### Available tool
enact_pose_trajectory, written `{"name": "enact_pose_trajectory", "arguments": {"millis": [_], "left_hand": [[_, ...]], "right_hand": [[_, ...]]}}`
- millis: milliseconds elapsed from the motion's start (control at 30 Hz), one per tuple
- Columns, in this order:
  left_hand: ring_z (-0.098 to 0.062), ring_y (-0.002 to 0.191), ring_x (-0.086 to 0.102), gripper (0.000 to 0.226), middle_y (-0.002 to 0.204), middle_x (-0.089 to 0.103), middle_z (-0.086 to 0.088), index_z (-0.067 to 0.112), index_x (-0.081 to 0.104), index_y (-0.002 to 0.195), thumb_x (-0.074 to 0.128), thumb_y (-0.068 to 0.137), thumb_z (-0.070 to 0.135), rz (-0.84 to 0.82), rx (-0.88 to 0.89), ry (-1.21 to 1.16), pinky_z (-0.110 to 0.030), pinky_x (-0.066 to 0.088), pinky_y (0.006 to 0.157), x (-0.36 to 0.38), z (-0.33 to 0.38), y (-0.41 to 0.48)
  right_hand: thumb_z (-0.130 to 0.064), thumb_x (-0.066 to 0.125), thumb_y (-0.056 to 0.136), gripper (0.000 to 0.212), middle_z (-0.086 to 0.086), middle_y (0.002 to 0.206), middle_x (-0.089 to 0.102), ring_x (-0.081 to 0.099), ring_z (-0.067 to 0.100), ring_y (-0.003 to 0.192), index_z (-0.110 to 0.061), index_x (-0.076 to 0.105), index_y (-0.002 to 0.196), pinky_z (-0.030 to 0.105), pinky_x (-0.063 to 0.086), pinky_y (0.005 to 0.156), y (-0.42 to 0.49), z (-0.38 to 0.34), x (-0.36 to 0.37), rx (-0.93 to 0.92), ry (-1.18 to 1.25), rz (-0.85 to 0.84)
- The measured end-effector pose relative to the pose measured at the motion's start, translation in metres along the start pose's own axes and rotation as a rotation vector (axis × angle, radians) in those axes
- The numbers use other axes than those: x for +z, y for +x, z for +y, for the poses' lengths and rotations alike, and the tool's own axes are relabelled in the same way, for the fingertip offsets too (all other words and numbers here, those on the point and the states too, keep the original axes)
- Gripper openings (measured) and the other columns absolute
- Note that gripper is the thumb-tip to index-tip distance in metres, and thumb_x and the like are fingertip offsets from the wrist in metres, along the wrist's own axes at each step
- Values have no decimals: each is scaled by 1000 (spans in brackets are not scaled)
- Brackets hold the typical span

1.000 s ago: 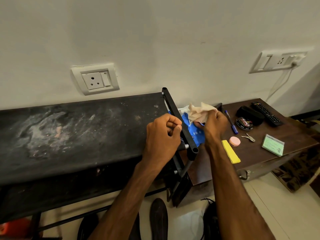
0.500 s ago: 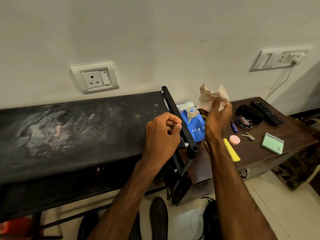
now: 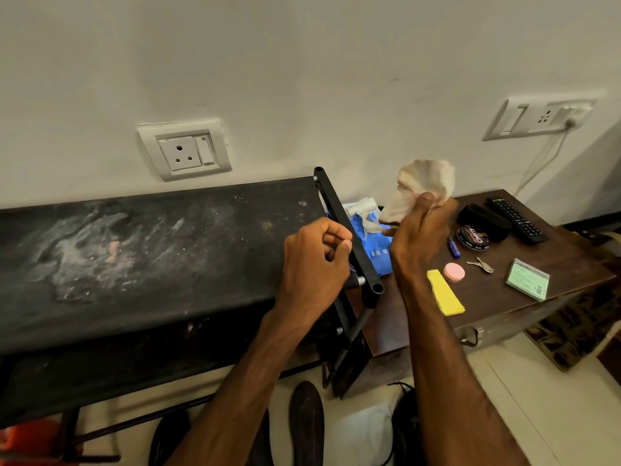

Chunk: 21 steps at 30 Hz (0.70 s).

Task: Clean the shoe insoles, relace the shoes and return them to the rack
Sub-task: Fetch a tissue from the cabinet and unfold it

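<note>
At six o'clock, nearest me on the floor, the dark oval shoe insole [image 3: 307, 422] is lying lengthwise. A black laced shoe [image 3: 405, 428] is sitting just beside it at five o'clock, and another dark shoe [image 3: 168, 438] is showing at seven o'clock under the rack.

My left hand [image 3: 316, 267] is resting on the right end of the dusty black fabric-topped shoe rack [image 3: 151, 250]. Its fingers are curling tightly in toward the palm, with the knuckles against the rack's black tubular end bar [image 3: 349, 237]. I cannot tell whether they are pinching anything.

At two o'clock from it, my right hand [image 3: 416, 237] is lifted above the table edge. Its thumb and fingers are closing firmly round the lower part of a crumpled cream-white wipe [image 3: 423, 183], which is bunching up above my fist.

Between the end bar and that hand, a blue plastic wipes pack [image 3: 373, 243] is lying with white tissue poking from its top.

Farther out at three o'clock, the brown wooden table [image 3: 504, 297] is carrying a yellow flat strip [image 3: 443, 292], a pink round disc [image 3: 453, 272] and a black round polish tin [image 3: 473, 237].
</note>
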<state>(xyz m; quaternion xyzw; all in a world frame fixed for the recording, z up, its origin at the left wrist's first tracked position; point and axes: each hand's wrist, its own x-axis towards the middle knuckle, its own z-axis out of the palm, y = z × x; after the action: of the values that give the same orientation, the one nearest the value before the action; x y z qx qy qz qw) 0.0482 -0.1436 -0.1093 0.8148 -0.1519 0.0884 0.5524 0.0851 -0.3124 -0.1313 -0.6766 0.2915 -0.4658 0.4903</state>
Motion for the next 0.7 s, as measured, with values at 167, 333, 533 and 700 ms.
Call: {"name": "enact_pose_trajectory", "arguments": {"millis": [167, 333, 533, 700], "left_hand": [[0, 72, 66, 8, 80, 72, 10, 15, 74, 90, 72, 89, 8, 0, 3, 0, -7, 47, 61, 0, 0, 0], [1, 74, 66, 7, 82, 72, 10, 15, 74, 91, 72, 90, 8, -6, 9, -1, -7, 49, 63, -1, 0, 0], [-2, 72, 67, 9, 78, 71, 11, 16, 74, 89, 72, 89, 8, -4, 19, 1, -10, 50, 63, 0, -1, -1], [-1, 71, 66, 6, 80, 71, 10, 15, 74, 92, 72, 90, 9, -8, 22, 7, -8, 49, 62, -1, 0, -1]], "right_hand": [[-26, 36, 110, 30, -7, 80, 49, 50, 15, 76, 2, 44, 115, 20, 36, 63, 0, 0, -3, -66, -85, -37], [-29, 33, 111, 32, 12, 96, 57, 55, 28, 80, 0, 42, 122, 34, 37, 67, -8, 7, 0, -32, -216, -300], [-32, 32, 111, 30, 13, 101, 59, 55, 16, 80, -5, 44, 115, 45, 49, 75, -10, 5, 3, -61, -217, -543], [-34, 34, 110, 35, 13, 112, 58, 56, 30, 102, -4, 48, 123, 43, 47, 85, -9, 12, 5, 12, -315, -734]]}}
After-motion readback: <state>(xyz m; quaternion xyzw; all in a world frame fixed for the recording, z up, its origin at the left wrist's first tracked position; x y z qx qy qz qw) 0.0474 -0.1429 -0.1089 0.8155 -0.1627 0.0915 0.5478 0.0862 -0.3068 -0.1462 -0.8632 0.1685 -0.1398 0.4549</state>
